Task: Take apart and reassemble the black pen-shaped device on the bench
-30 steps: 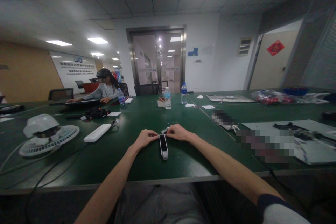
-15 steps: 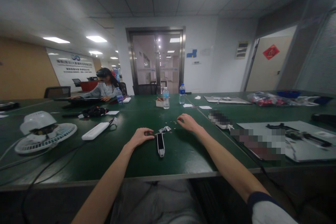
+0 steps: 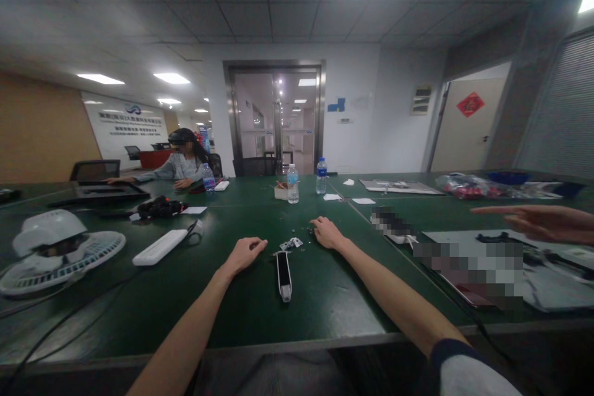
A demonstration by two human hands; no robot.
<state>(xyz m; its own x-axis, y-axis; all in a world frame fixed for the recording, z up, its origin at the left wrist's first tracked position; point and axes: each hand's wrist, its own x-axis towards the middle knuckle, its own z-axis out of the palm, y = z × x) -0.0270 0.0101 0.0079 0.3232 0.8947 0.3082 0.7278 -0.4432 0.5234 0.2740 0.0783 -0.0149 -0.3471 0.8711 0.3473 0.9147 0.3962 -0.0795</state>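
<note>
On the long dark-green table [image 3: 223, 315], a second person's outstretched hand [image 3: 533, 223] points in from the right edge of the frame, cut off there. At lower centre lies a slim black-and-white plastic bar [image 3: 284, 275], with tiny metal pieces [image 3: 291, 244] just above it. My left hand [image 3: 245, 255] is loosely curled and empty; my right hand [image 3: 327, 233] rests just beside the pieces, holding nothing I can see. Pixelation hides whatever lies right of centre, and the pieces are too small to identify.
</note>
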